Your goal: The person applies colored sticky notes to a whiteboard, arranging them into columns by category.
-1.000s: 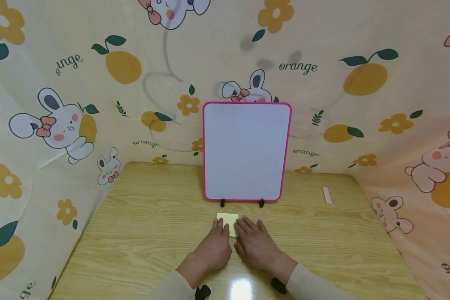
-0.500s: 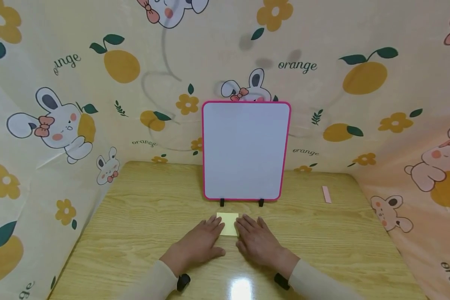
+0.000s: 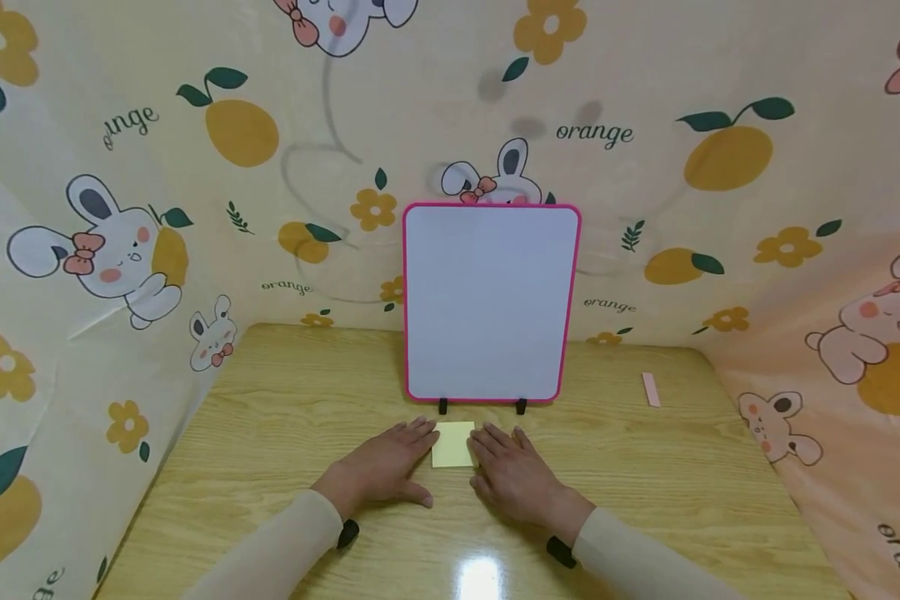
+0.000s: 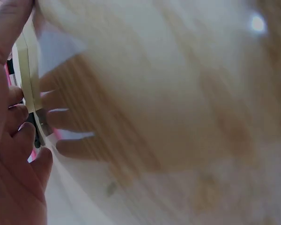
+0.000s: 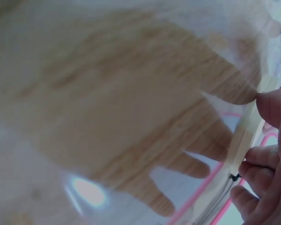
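1 yellow note pad [image 3: 453,445] being touched on wood table [image 3: 307,387] before whiteboard [image 3: 489,300], L edge by L hand [image 3: 381,467], R edge by R hand [image 3: 516,477], w/ fingers being held almost straight

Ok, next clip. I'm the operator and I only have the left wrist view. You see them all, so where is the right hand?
Observer: In the head view the right hand is palm down at the right edge of the yellow note.
Operator: Good. Is anything written on the board?
Observer: No, its white face looks blank in the head view.
Operator: Any other loose paper on the table?
Observer: There is a pink strip, paper by the look of it, lying to the right of the board.
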A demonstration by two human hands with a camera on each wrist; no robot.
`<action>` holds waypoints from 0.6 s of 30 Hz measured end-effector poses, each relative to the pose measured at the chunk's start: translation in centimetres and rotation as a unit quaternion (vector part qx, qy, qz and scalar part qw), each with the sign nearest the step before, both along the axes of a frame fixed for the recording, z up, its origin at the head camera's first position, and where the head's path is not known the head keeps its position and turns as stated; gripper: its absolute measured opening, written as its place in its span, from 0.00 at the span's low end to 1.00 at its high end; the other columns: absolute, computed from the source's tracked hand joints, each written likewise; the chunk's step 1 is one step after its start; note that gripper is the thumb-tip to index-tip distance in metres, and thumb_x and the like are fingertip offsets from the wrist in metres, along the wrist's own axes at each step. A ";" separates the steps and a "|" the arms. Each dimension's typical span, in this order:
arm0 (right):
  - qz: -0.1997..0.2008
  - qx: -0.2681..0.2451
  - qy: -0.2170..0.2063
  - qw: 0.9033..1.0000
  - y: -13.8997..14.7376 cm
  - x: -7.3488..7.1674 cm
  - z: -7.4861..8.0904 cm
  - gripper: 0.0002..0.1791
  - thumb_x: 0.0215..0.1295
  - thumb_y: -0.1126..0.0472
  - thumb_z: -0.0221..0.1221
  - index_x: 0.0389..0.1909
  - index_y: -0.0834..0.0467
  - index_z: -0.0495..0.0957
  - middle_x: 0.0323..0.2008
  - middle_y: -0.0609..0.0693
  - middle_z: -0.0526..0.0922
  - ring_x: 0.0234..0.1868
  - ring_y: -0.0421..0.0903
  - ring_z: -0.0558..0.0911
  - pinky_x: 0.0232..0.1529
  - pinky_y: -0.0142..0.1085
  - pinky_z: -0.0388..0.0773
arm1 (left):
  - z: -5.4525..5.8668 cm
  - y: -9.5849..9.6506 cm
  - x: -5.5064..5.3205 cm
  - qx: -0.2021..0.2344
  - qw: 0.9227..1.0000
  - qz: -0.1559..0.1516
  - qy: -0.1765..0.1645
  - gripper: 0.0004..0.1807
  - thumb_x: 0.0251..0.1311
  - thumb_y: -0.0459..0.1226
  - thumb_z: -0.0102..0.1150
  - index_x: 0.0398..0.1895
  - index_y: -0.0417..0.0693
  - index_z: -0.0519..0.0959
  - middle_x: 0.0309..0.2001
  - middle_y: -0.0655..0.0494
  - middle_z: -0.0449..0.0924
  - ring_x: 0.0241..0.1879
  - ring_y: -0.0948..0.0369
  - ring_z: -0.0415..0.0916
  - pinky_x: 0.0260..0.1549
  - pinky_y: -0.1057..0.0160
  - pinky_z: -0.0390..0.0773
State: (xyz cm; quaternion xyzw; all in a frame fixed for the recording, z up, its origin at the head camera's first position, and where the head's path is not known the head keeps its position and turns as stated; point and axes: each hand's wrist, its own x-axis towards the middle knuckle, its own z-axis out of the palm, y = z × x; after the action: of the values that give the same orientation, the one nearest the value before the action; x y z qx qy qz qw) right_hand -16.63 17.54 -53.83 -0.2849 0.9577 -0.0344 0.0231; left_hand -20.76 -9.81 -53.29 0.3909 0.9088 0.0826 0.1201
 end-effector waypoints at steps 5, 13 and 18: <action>-0.002 -0.002 -0.003 1.000 -0.3 0.0 0.1 0.34 0.81 0.45 0.53 0.79 0.61 0.66 0.79 0.55 0.68 0.81 0.57 0.63 0.78 0.67 0.60 | -0.3 0.1 -0.1 -0.004 1.000 0.007 -0.002 0.60 0.62 0.71 0.59 0.85 0.42 0.55 0.86 0.48 0.49 0.85 0.52 0.44 0.84 0.50 0.53; 0.011 0.002 0.013 1.000 -0.2 -0.3 0.0 0.34 0.81 0.44 0.54 0.77 0.60 0.69 0.77 0.55 0.71 0.80 0.57 0.66 0.77 0.65 0.64 | -0.7 0.0 -0.2 0.013 1.000 0.014 -0.013 0.62 0.59 0.71 0.63 0.85 0.44 0.53 0.86 0.50 0.47 0.85 0.52 0.45 0.84 0.50 0.53; 0.048 -0.025 0.074 0.996 0.0 -0.9 -0.1 0.27 0.76 0.45 0.61 0.65 0.59 0.77 0.65 0.54 0.80 0.69 0.54 0.76 0.70 0.56 0.75 | -0.8 0.0 -0.3 0.018 1.000 0.014 -0.009 0.63 0.58 0.72 0.62 0.86 0.44 0.53 0.86 0.50 0.47 0.85 0.52 0.47 0.83 0.51 0.53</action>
State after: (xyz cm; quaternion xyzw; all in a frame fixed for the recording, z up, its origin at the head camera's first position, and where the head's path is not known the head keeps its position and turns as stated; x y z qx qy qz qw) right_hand -17.56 17.57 -53.91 -0.3331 0.9407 -0.0355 -0.0532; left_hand -21.05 -9.80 -54.09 0.3796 0.9114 0.1041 0.1204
